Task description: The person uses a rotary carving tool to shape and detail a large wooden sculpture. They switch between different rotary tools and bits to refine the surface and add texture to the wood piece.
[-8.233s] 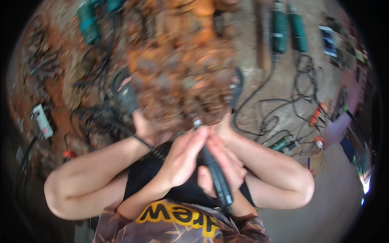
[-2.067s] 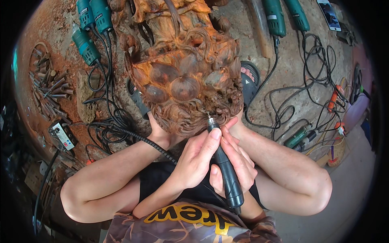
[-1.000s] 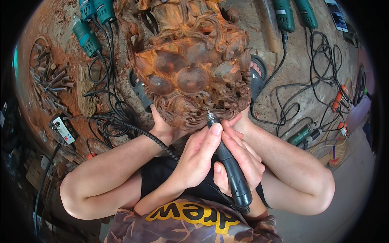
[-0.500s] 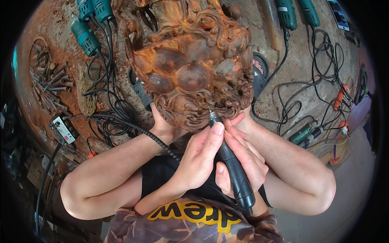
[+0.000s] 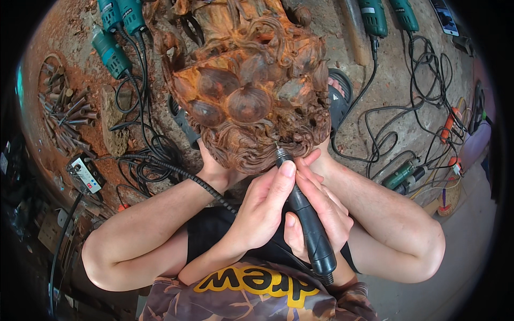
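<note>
A reddish-brown wood carving [image 5: 249, 104], with rounded domes and curling strands, lies in front of me between my feet. Both my hands grip a black rotary carving handpiece [image 5: 310, 230], tilted with its metal collet up toward the carving. Its thin bit meets the curled strands at the carving's near edge. My left hand [image 5: 262, 206] has its thumb pressed on the front of the handpiece. My right hand [image 5: 324, 211] wraps the body from the other side, its index finger reaching up next to the carving's lower edge.
Green power tools [image 5: 111, 51] lie at the far left, with more green tools [image 5: 373, 18] at the far right. Black cables [image 5: 155, 166] coil on both sides. A small control box [image 5: 85, 174], a pile of carving bits [image 5: 67, 112] and a wood block [image 5: 116, 117] sit left. A phone [image 5: 446, 17] lies far right.
The carving and floor appear shifted slightly left and up in the picture. My hands keep the same grip on the handpiece, its bit still at the carving's near edge.
</note>
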Available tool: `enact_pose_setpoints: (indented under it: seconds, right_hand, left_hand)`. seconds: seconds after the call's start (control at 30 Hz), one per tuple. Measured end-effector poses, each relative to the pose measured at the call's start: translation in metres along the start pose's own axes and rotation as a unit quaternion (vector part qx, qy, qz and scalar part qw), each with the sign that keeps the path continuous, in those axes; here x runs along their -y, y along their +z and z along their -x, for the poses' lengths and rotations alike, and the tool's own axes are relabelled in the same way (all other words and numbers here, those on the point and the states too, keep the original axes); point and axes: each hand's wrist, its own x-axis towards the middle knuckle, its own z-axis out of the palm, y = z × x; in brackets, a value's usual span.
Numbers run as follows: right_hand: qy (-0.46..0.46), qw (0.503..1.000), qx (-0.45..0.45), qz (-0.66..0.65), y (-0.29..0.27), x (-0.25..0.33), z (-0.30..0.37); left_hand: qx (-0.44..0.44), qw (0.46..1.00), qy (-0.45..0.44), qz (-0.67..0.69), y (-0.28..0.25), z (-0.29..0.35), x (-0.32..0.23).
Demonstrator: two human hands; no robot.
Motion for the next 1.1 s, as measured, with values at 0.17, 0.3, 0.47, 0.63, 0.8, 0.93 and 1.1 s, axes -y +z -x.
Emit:
enact_pose_setpoints:
  seconds: [0.17, 0.3, 0.47, 0.63, 0.8, 0.93, 1.1]
  right_hand:
    - [0.001, 1.000, -0.002, 0.008, -0.001, 0.001, -0.001]
    - [0.002, 1.000, 0.000, -0.002, 0.000, 0.001, -0.001]
    - [-0.006, 1.000, 0.003, -0.007, 0.003, 0.001, -0.003]
    - [-0.011, 1.000, 0.009, -0.002, 0.003, 0.003, -0.006]
    - [-0.004, 1.000, 0.018, 0.001, 0.003, 0.005, -0.007]
    - [-0.010, 1.000, 0.018, 0.000, 0.004, 0.004, -0.006]
    - [-0.014, 1.000, 0.014, 0.009, -0.008, 0.005, 0.009]
  left_hand:
    - [0.011, 1.000, 0.020, -0.013, 0.000, -0.004, 0.001]
    - [-0.001, 1.000, 0.022, -0.009, 0.002, -0.002, 0.000]
    - [-0.019, 1.000, 0.009, 0.011, 0.002, 0.001, -0.001]
    - [-0.018, 1.000, 0.022, 0.012, 0.000, 0.002, -0.002]
    - [-0.014, 1.000, 0.007, 0.020, -0.003, 0.002, -0.001]
    - [-0.009, 0.999, 0.025, 0.025, -0.004, 0.003, -0.001]
    - [0.038, 0.998, 0.027, -0.039, -0.002, 0.004, 0.003]
